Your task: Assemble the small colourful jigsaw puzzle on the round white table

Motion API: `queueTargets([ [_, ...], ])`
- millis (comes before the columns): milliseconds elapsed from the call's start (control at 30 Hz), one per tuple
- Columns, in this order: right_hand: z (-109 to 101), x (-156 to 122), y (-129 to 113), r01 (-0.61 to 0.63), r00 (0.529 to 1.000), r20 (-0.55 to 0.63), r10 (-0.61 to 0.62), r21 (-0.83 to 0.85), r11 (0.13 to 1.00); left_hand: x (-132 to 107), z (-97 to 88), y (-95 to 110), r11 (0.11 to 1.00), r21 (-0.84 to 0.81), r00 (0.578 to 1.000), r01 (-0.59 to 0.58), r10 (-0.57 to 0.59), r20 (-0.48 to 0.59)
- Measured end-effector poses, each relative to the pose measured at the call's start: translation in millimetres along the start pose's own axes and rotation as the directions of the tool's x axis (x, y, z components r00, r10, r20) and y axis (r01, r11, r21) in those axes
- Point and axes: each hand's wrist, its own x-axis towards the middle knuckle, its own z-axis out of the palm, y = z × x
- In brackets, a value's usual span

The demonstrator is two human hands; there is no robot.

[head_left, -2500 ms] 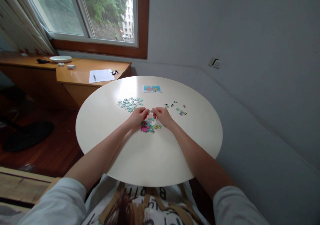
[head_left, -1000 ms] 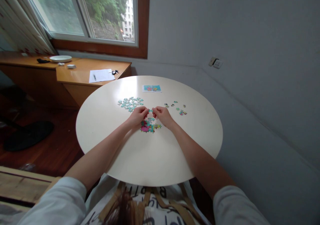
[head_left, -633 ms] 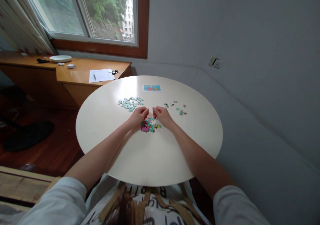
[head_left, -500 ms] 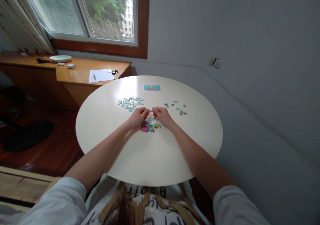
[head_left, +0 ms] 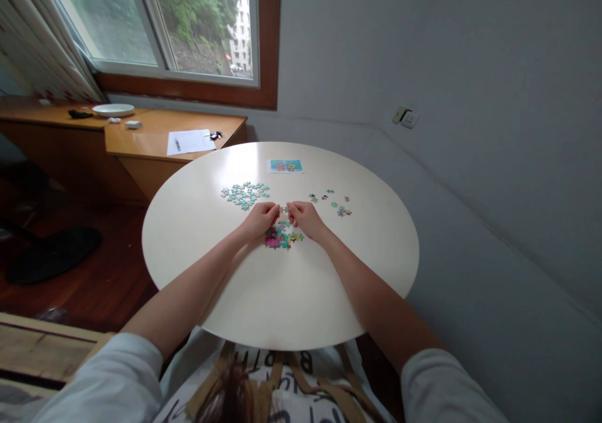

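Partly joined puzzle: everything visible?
The partly joined puzzle lies flat on the round white table, on the wearer's side of the left hand and right hand. Interlocked pieces, card-like in look, show pink at left, teal midway, yellow at right. Its outline is ragged, with tabs sticking out. The left hand hides part of its far left edge; whether it touches can't be told.

Short pale sleeves (head_left: 125,373) leave forearms (head_left: 214,257) and hands (head_left: 260,217) bare — tan straps (head_left: 345,401) cross white clothing (head_left: 301,404) printed with black lettering (head_left: 305,363).
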Motion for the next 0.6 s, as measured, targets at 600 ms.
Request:
queueTargets([
  [600,-0.1,-3.0,-7.2,-0.01,1.0,-0.003,0.01,0.033,0.999,-1.0,1.4,4.5,1.0,-0.003,1.0,-0.004,0.004,-0.019],
])
